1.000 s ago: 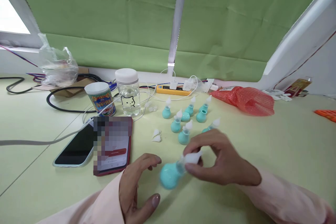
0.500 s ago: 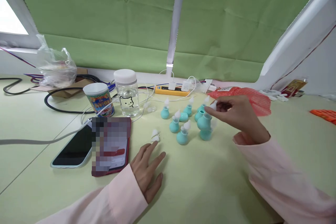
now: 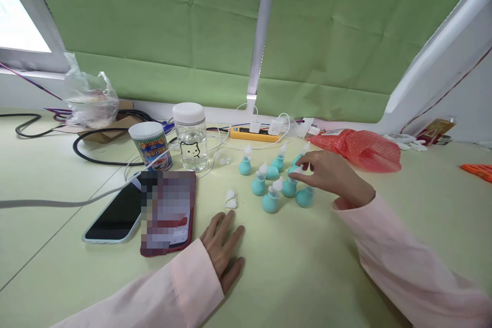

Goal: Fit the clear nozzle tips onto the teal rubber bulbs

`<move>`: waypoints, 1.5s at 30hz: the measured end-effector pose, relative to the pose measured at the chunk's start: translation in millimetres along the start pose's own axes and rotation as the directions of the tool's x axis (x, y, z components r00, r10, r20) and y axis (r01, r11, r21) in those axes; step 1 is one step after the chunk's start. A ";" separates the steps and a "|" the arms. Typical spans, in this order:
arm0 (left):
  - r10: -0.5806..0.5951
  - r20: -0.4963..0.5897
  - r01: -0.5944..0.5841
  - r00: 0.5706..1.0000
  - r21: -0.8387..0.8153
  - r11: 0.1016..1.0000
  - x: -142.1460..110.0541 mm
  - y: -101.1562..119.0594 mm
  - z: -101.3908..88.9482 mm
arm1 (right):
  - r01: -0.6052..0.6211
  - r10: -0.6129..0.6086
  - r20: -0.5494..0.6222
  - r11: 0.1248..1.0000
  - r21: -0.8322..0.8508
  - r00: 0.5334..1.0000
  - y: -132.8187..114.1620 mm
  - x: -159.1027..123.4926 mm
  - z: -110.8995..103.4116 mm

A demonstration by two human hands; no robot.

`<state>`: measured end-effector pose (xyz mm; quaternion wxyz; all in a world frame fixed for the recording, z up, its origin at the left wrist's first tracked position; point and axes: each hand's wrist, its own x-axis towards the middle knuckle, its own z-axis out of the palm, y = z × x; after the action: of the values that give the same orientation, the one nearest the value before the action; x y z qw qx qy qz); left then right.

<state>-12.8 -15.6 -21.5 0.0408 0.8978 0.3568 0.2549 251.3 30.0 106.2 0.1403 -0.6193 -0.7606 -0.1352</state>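
Observation:
Several turquoise squeeze bulbs with clear-white tips, which look like nasal aspirators, stand in a loose cluster right of centre. My right hand (image 3: 326,171) pinches the white tip of one nasal aspirator (image 3: 289,188), whose bulb is low among the others and seems to rest on the table. Nearest the front are two more, a nasal aspirator (image 3: 270,203) and a turquoise bulb (image 3: 304,197) partly under my fingers. A bulb (image 3: 272,172) lies on its side behind. My left hand (image 3: 223,246) lies open on the table, its fingers just short of small white pieces (image 3: 230,199).
Two phones, one in a pale case (image 3: 111,215) and one in a red case (image 3: 169,212), lie at left. Behind them stand a noodle cup (image 3: 151,146) and a water bottle (image 3: 191,138). A yellow power strip (image 3: 253,134) and a red bubble-wrap bag (image 3: 361,148) lie at the back.
My right hand has come left and down with the nasal aspirator, from above the right side of the cluster to among the other bulbs. My left hand has flattened a little.

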 end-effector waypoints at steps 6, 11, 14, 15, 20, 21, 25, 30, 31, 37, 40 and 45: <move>0.019 0.009 -0.019 1.000 0.003 1.000 0.4 0.4 -0.9 | 0.223 -0.232 -0.381 0.972 -0.069 0.895 -55.1 -16.3 -33.6; 0.050 -0.018 -0.051 0.999 -0.003 0.999 2.2 1.6 -1.3 | 0.462 -0.409 -0.330 0.881 0.100 0.851 -115.8 -5.4 -16.7; 0.073 -0.036 -0.073 0.997 -0.007 0.997 2.4 1.6 -1.1 | 0.382 -0.373 -0.094 0.918 0.105 0.923 -142.4 10.3 17.0; 0.078 -0.047 -0.078 0.996 -0.006 0.997 2.2 1.2 -0.8 | 0.324 -0.324 -0.023 0.941 0.094 0.946 -148.6 15.4 28.9; 0.098 -0.085 -0.100 0.991 -0.017 0.995 1.3 -1.1 0.1 | 0.120 -0.137 0.289 0.990 0.076 0.948 -162.0 40.9 70.9; 0.105 -0.095 -0.108 0.990 -0.030 0.994 1.4 -1.4 -0.1 | 0.096 -0.113 0.301 0.993 0.070 0.947 -162.3 47.0 75.6; 0.121 -0.139 -0.130 0.983 -0.057 0.990 2.6 -1.1 -2.3 | -0.011 -0.002 0.313 0.999 0.040 0.950 -162.6 76.4 90.3; 0.137 -0.154 -0.144 0.979 -0.036 0.989 3.6 -0.1 -5.0 | -0.091 0.070 0.339 0.995 0.045 0.938 -167.5 104.9 110.8; 0.138 -0.152 -0.145 0.979 -0.030 0.989 3.6 -0.2 -5.2 | -0.095 0.073 0.342 0.994 0.046 0.937 -168.2 107.1 114.3; 0.135 -0.133 -0.138 0.982 -0.018 0.990 3.1 -1.8 -3.9 | -0.052 0.035 0.274 0.997 0.053 0.961 -162.5 101.5 122.3; 0.127 -0.125 -0.130 0.984 -0.014 0.991 2.8 -2.0 -3.2 | -0.036 0.020 0.270 0.998 0.053 0.963 -158.1 97.4 121.5; 0.135 -0.121 -0.139 0.983 -0.021 0.990 2.7 -1.2 -4.1 | -0.026 0.014 0.262 0.999 0.044 0.965 -157.9 92.3 118.8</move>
<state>-13.8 -13.4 -17.1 0.0152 0.9028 0.2920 0.3153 73.2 127.6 26.5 0.0546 -0.6360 -0.7691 -0.0327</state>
